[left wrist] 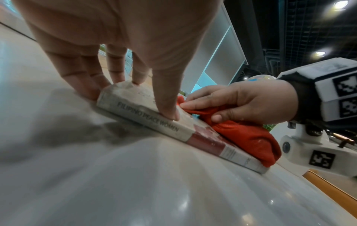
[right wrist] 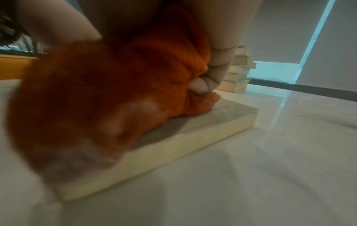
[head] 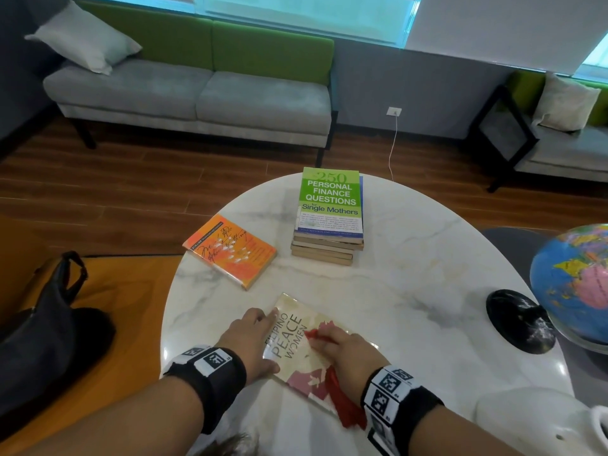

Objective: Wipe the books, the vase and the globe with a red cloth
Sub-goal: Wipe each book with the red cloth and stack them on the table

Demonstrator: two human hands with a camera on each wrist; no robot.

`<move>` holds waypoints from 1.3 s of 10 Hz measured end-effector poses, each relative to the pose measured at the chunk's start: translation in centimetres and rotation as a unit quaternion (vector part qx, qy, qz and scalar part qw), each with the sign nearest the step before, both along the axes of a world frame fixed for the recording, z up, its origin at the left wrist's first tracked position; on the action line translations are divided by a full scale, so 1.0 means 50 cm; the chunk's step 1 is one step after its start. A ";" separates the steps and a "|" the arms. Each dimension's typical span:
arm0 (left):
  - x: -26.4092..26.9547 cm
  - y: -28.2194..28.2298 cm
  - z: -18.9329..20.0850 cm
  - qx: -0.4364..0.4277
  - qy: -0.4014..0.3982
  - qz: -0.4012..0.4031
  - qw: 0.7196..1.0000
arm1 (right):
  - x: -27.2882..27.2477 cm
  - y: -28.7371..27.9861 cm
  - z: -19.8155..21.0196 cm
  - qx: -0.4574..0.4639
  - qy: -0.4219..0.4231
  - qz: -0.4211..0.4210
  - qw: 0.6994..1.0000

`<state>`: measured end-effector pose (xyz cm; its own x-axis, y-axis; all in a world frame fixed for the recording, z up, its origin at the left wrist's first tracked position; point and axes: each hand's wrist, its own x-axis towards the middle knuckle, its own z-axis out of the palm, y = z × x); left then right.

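The book "Filipino Peace Women" (head: 292,340) lies flat near the front edge of the round marble table (head: 427,251). My left hand (head: 260,337) steadies it: straight fingers (left wrist: 90,85) rest against its far corner and the thumb presses on the cover by the spine. My right hand (head: 345,353) grips a bunched red cloth (head: 345,406) and presses it onto the cover (right wrist: 193,122). A stack of books (head: 329,218) with a green one on top stands mid-table, and an orange book (head: 230,250) lies to its left. The globe (head: 572,284) is at the right edge. A white rounded vase (head: 539,422) sits front right.
The globe's black round base (head: 516,319) stands on the table's right side. A black bag (head: 42,340) lies on an orange seat to the left. A grey and green sofa (head: 197,93) stands beyond the table, and a white cable (head: 393,143) hangs from a wall socket.
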<state>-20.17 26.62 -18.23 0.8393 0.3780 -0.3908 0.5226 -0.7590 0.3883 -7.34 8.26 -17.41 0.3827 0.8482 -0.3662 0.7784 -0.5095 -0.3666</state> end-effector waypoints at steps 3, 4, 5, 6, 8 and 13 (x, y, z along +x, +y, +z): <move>0.002 0.001 -0.001 0.004 -0.002 -0.006 1.000 | -0.003 -0.002 0.024 0.049 0.007 0.027 0.998; 0.001 0.001 -0.001 0.005 0.001 -0.007 1.000 | -0.008 -0.004 0.007 0.005 -0.006 0.032 0.999; 0.001 0.001 -0.002 0.004 0.000 -0.006 1.000 | 0.002 -0.007 0.007 0.006 0.005 0.016 1.000; 0.001 0.001 -0.003 0.004 0.000 -0.006 1.000 | 0.008 0.011 0.005 -0.022 -0.015 -0.037 0.999; 0.001 -0.001 -0.001 0.006 -0.005 -0.004 1.000 | 0.016 0.037 0.012 -0.052 0.003 0.021 0.998; -0.001 0.001 0.000 -0.012 -0.006 -0.001 1.000 | -0.015 0.034 0.019 -0.007 0.017 0.108 0.994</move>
<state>-20.22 26.69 -18.24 0.8450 0.3668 -0.3891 0.5160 -0.7500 0.4138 -8.11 9.98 -16.47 0.1794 0.9040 -0.3882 0.8576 -0.3370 -0.3884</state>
